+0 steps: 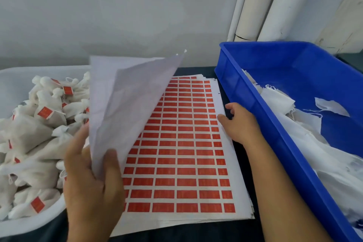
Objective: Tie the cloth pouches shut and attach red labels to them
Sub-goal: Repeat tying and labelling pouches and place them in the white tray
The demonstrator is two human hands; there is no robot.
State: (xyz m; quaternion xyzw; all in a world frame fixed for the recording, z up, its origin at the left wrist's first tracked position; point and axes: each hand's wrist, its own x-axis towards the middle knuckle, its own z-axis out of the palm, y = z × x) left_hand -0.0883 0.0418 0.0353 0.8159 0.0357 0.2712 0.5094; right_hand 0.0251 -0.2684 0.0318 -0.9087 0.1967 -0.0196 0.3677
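A stack of label sheets (233,173) lies on the dark table in front of me, its top sheet covered with rows of red labels (186,143). My left hand (92,186) pinches the lower left edge of a blank white sheet (127,100) and holds it lifted and folded back off the stack. My right hand (241,122) rests with loosely curled fingers on the right edge of the stack. Several tied white cloth pouches (35,135) with red labels fill the white tub on the left.
The white tub (39,222) stands at the left. A blue plastic crate (255,92) at the right holds loose white cloth pouches (306,133). White pipes (275,4) run up the wall behind it. A grey wall closes off the back.
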